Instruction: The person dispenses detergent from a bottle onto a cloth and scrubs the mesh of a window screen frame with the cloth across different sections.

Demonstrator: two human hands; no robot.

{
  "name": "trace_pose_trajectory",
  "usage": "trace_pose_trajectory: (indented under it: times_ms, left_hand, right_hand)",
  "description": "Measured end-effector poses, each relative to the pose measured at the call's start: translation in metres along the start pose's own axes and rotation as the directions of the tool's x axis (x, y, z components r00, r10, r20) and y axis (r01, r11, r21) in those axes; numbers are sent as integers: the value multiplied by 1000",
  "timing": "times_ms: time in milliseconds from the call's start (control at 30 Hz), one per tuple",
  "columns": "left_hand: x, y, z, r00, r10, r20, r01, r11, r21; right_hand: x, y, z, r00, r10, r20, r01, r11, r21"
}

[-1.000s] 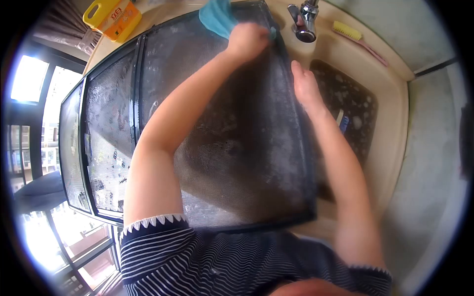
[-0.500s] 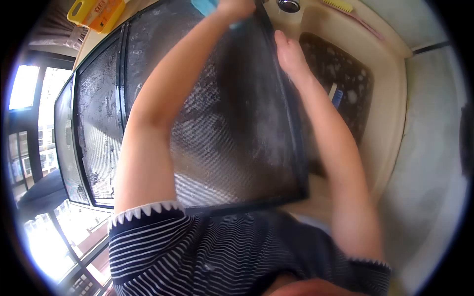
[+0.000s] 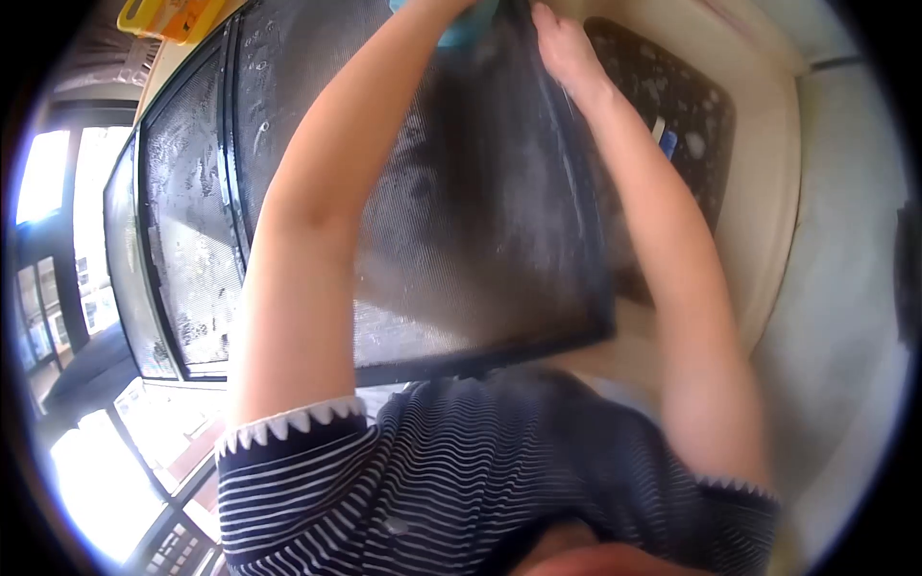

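Observation:
A large wet window screen (image 3: 451, 221) with a dark frame and mesh lies tilted in front of me, propped over the side of a sink. At the top edge of the view my left hand (image 3: 449, 5), mostly cut off, presses a light blue cloth (image 3: 468, 27) against the mesh. My right hand (image 3: 569, 50) grips the screen's right frame edge; its thumb shows and the other fingers are largely hidden behind the frame. Water streaks and pale suds cover parts of the mesh.
The beige sink (image 3: 768, 211) on the right holds dark water (image 3: 701, 106) with suds, where a blue-and-white brush-like object (image 3: 667, 142) sits. A yellow-orange package (image 3: 173, 17) stands at the upper left. Bright windows (image 3: 96, 182) line the left side.
The view has shifted, so the faucet and yellow brush have left the top of the picture. My left hand and the blue cloth now sit slightly further right on the mesh.

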State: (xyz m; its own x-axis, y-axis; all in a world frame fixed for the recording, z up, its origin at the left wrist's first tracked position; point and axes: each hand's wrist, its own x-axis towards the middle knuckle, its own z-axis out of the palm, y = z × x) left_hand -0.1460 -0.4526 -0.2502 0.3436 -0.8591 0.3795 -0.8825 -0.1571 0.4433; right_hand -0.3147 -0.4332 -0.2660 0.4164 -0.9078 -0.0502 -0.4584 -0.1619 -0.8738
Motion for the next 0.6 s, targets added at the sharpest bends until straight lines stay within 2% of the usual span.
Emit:
trace_pose_trajectory:
  times_ms: [67, 100, 133, 167, 200, 233, 267, 333, 367, 400, 467, 567, 600]
  left_hand:
    - [-49, 24, -23, 977, 141, 161, -136, 990, -44]
    - [-83, 41, -41, 948, 198, 249, -186, 980, -72]
    - [-114, 54, -59, 907, 282, 312, -218, 950, -224]
    - [-144, 69, -72, 874, 297, 384, -199, 941, -273]
    - [-172, 86, -87, 864, 360, 352, -222, 900, -375]
    - [-191, 94, -91, 873, 340, 350, -197, 902, -384]
    - [-191, 90, -89, 886, 350, 303, -233, 903, -361]
    - [-165, 70, -71, 904, 392, 168, -381, 920, -96]
    - [-138, 54, -58, 938, 326, 119, -328, 944, 5]
    - [-106, 41, -44, 963, 265, 57, -270, 957, 103]
    - [-60, 38, -33, 987, 134, -89, -126, 988, 91]
    - [-77, 48, -34, 992, 96, -83, -92, 995, 47]
    - [-102, 51, -42, 988, 154, 17, -155, 988, 22]
  right_hand:
    - [17, 18, 16, 995, 53, -83, -56, 998, -35]
    - [3, -9, -2, 990, 137, 41, -130, 982, -140]
    - [13, 6, 11, 999, 14, -43, -15, 1000, -22]
    - [23, 22, 19, 998, 33, -53, -33, 999, -3]
    - [24, 23, 22, 997, 51, -59, -50, 999, 11]
    - [23, 23, 23, 996, 79, -42, -77, 995, 60]
    - [23, 24, 23, 998, -16, -54, 16, 1000, 3]
    - [34, 35, 27, 977, -207, -52, 200, 973, -116]
    - [39, 42, 29, 961, -276, -11, 263, 924, -277]
    - [36, 39, 28, 995, -84, -48, 83, 996, -20]
    - [25, 23, 24, 982, -177, -64, 156, 955, -253]
    - [31, 26, 27, 991, 84, -107, -84, 996, 8]
    - [31, 27, 29, 995, 43, -95, -43, 999, 4]
